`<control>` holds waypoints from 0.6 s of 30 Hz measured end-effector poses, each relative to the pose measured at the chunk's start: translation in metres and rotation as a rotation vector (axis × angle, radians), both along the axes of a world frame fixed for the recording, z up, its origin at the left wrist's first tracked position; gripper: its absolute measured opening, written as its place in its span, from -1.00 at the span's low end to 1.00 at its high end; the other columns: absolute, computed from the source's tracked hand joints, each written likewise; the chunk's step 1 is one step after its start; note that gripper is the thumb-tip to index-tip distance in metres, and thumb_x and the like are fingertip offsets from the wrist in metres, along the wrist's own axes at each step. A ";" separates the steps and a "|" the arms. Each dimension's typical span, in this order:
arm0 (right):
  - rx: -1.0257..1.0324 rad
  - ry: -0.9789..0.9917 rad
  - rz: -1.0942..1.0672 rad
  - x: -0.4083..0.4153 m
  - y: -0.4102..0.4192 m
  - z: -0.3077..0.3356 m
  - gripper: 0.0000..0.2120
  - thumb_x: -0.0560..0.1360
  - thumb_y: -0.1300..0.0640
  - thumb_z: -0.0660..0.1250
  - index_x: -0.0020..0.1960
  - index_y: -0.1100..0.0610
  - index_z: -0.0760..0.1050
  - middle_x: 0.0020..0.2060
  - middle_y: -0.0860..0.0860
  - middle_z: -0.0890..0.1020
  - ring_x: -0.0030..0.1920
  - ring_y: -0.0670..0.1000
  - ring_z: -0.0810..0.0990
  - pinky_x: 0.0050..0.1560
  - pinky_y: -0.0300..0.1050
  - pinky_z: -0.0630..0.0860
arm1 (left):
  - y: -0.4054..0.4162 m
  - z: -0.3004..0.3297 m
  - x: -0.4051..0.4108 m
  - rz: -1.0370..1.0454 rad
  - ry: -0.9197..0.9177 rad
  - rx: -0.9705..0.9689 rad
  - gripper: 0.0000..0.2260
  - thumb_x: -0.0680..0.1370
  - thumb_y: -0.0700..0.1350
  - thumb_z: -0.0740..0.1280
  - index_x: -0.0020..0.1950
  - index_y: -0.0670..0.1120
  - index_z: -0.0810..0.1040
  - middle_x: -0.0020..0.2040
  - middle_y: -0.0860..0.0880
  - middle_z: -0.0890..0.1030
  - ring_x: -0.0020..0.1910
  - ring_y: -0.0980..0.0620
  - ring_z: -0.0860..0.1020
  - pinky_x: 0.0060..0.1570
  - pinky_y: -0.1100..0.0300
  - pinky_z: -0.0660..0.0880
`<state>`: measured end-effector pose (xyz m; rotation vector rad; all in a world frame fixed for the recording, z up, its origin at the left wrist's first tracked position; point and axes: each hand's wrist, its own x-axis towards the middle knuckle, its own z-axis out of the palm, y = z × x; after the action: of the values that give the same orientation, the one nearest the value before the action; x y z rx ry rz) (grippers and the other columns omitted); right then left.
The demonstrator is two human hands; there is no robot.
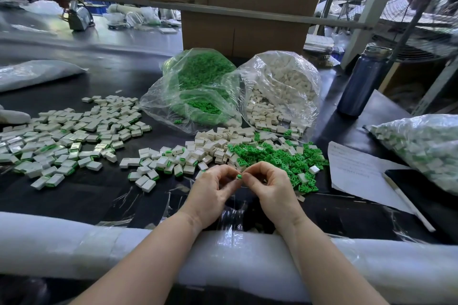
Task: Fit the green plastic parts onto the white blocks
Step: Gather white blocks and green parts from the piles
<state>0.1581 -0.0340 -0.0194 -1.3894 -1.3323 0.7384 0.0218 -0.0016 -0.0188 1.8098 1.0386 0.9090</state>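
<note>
Left hand (213,189) and right hand (266,186) meet just below the loose green parts pile (277,158); both grips pinched together on one small green piece (239,176), possibly already seated on a white block.

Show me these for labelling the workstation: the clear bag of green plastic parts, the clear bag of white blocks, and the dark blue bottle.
Clear bag of green plastic parts (198,86): head view, on its bulging middle.
Clear bag of white blocks (285,82): head view, on its upper front.
Dark blue bottle (361,84): head view, on its body.
</note>
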 end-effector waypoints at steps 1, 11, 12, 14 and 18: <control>0.012 0.003 -0.014 0.000 0.000 0.000 -0.88 0.48 0.23 0.37 -0.22 0.08 0.54 -0.30 -0.02 0.60 -0.26 -0.13 0.54 -0.18 -0.26 0.50 | 0.000 0.000 0.000 0.015 -0.017 -0.002 -0.94 0.49 -0.21 0.36 -0.08 -0.07 0.58 -0.18 -0.05 0.61 -0.16 -0.03 0.57 -0.11 0.27 0.53; -0.031 0.011 -0.211 0.006 0.001 -0.004 -0.90 0.47 0.20 0.38 -0.22 0.11 0.55 -0.31 0.03 0.61 -0.24 0.01 0.56 -0.17 -0.13 0.54 | 0.012 -0.005 -0.012 0.551 -0.074 0.102 -0.79 0.50 -0.27 0.34 0.10 -0.10 0.60 0.08 -0.09 0.52 -0.03 0.02 0.53 0.12 0.28 0.43; -0.039 0.002 -0.225 0.006 0.001 -0.004 -0.91 0.47 0.19 0.38 -0.22 0.11 0.55 -0.30 0.03 0.61 -0.23 0.02 0.57 -0.15 -0.10 0.54 | 0.013 -0.005 -0.013 0.562 -0.054 0.095 -0.76 0.51 -0.27 0.33 0.16 -0.12 0.58 0.12 -0.08 0.46 0.01 0.05 0.49 0.14 0.40 0.34; -0.051 -0.022 -0.246 0.007 0.001 -0.005 -0.90 0.47 0.19 0.38 -0.22 0.09 0.55 -0.30 0.00 0.60 -0.23 -0.01 0.56 -0.14 -0.11 0.54 | 0.013 -0.005 -0.012 0.553 0.031 0.086 -0.69 0.52 -0.25 0.32 0.26 -0.15 0.51 0.18 -0.07 0.36 0.09 0.08 0.40 0.11 0.52 0.19; -0.065 -0.081 -0.266 0.007 0.002 -0.006 -0.89 0.47 0.18 0.38 -0.23 0.08 0.55 -0.30 -0.01 0.60 -0.23 -0.03 0.54 -0.15 -0.18 0.51 | 0.011 -0.006 -0.009 0.479 0.244 0.107 -0.58 0.54 -0.21 0.28 0.39 -0.19 0.35 0.36 -0.12 0.27 0.36 -0.04 0.25 0.31 0.29 0.15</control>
<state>0.1649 -0.0321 -0.0254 -1.6256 -1.1629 0.5558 0.0127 0.0095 -0.0252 1.8233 1.6533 1.0546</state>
